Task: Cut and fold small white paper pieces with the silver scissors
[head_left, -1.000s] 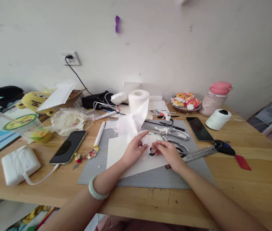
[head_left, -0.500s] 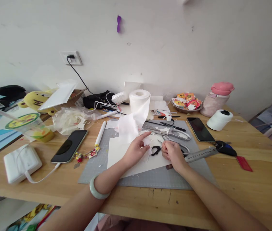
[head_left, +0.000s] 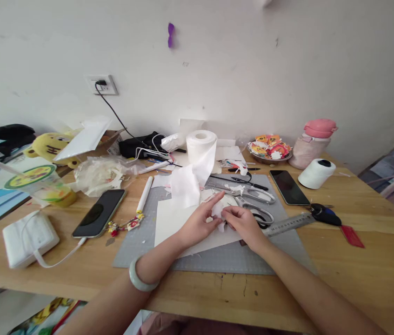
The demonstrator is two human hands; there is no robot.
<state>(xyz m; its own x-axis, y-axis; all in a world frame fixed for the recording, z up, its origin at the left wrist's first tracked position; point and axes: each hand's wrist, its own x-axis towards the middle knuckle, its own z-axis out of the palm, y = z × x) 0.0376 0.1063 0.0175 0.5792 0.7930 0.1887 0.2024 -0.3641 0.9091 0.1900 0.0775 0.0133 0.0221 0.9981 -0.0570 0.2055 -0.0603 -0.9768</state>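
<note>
My left hand [head_left: 200, 221] is above the white paper sheet [head_left: 172, 223], its index finger stretched and its thumb bent in. A small, thin white paper piece [head_left: 217, 209] is gripped there, showing between thumb and index finger and below the thumb. Against that piece, my right hand [head_left: 245, 225] is closed in a pinch, its fingertips almost meeting the left thumb. A thin pointed object shows faintly at the right fingertips; its kind cannot be made out. Silver scissors [head_left: 260, 196] lie just beyond the right hand, and a black ring handle [head_left: 261, 218] is partly covered by it.
Under the sheet is a grey cutting mat [head_left: 210, 264]. A white roll [head_left: 202, 148] stands behind, its loose end hanging forward. A steel ruler [head_left: 289, 225], keys [head_left: 325, 214], a phone [head_left: 289, 187] and a thread cone [head_left: 317, 173] lie right. A second phone [head_left: 99, 212] and drink cup [head_left: 52, 188] are left.
My right hand has moved left, its pinched fingertips now at the white piece by my left hand, covering a black handle that showed before. The left hand has stayed almost in place.
</note>
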